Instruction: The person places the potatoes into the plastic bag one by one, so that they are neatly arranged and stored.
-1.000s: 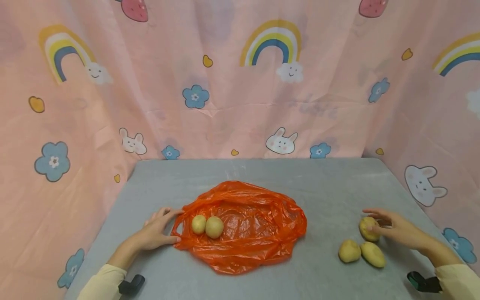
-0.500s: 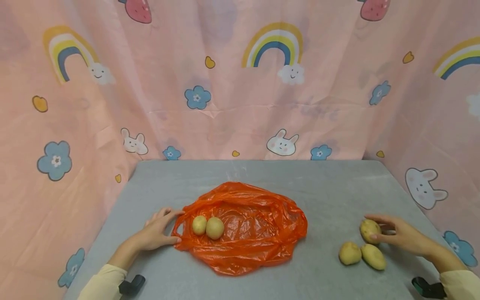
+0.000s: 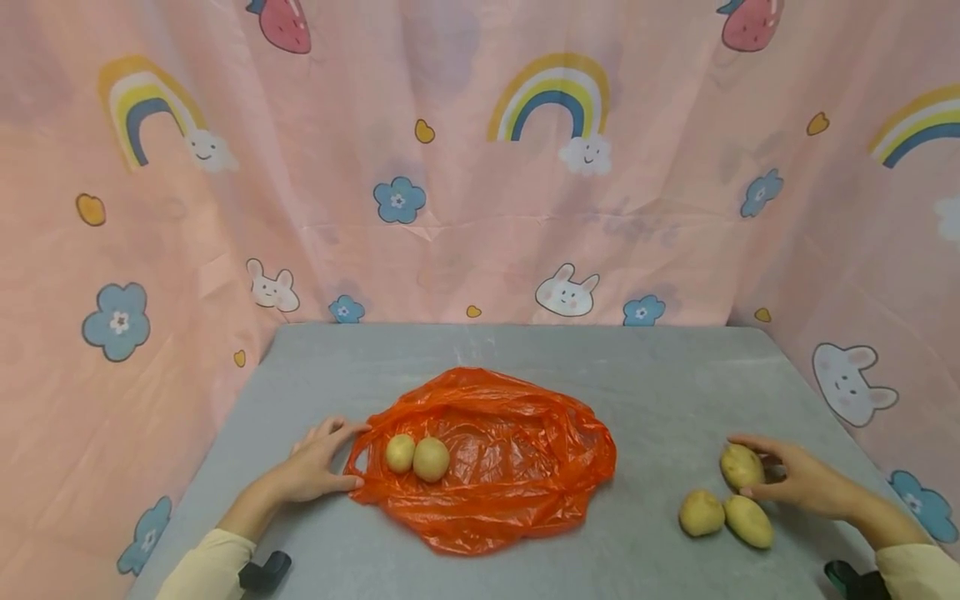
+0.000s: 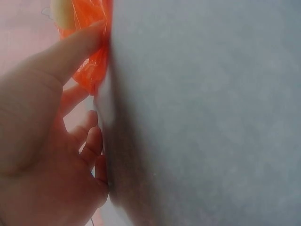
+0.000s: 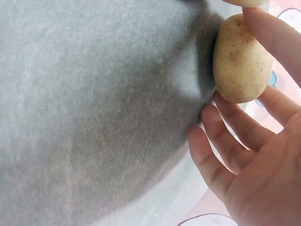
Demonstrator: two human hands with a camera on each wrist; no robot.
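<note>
An orange plastic bag (image 3: 480, 521) lies spread on the grey table. At its left side sit two round, yellowish-brown things (image 3: 431, 459) that look like potatoes. My left hand (image 3: 311, 467) rests at the bag's left handle, thumb and index finger spread apart and touching its edge. On the right, my right hand (image 3: 806, 483) is around a potato (image 3: 741, 467), thumb on the near side and fingers beyond it. In the right wrist view this potato (image 5: 242, 59) rests on the table between spread, nearly straight fingers. Two more potatoes (image 3: 702, 512) (image 3: 748, 522) lie just in front of it.
A grey table (image 3: 645, 400) carries everything. Behind it and at both sides hangs a pink curtain (image 3: 465, 250) printed with rainbows, rabbits and flowers. Black wrist-worn devices (image 3: 265, 572) sit near both sleeves.
My right hand has shifted slightly right and nearer, and its thumb and index finger have spread wider about the potato. The left hand stays at the bag. The head view has tilted a little upward.
</note>
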